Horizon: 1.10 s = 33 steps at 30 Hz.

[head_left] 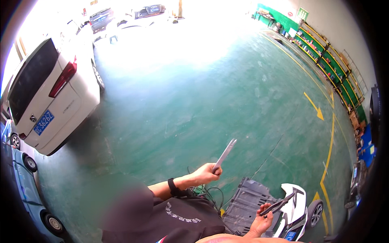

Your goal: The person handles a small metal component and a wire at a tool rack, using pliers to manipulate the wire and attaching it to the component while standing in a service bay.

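The flat grey bar (225, 155) is up in my left grip (207, 174), fingers curled snugly round its lower end, so I read that grip as fully closed on it. From there the bar slants up and away to the right, its forked tip pointing clear of the knuckles. My right grip (261, 222), lower and to the right of the left one, has its fingers bent round a black tool (279, 205) that angles up and to the right; I can't make out exactly how tight that hold is.

Just behind the left grip I have a black wristband (173, 187), and below it the dark shirt (182, 210) with pale lettering. Black cables (215, 198) loop below and to the right of the left grip. Between the two grips, farther down, a dark ribbed panel (245, 198) lies on the green floor (194, 105). Beyond the right grip I see a white car body piece (299, 198), with a wheel (315, 213) just beside it.

Well off to the left of both grips, I have a white car (77, 105) and a blue car (32, 190); far ahead and right, yellow-framed shelves (316, 33) line the wall.
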Available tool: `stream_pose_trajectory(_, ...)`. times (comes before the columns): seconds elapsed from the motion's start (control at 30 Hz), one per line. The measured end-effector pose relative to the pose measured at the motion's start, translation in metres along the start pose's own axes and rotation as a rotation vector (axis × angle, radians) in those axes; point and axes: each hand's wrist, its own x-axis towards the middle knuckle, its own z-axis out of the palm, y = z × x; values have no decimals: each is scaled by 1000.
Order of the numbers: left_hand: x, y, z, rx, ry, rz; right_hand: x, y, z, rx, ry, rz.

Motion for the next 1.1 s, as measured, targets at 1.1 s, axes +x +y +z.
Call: stream_pose_trajectory(1.1, 772, 158, 130, 20, 173, -77, 758, -214, -58, 58, 96, -119)
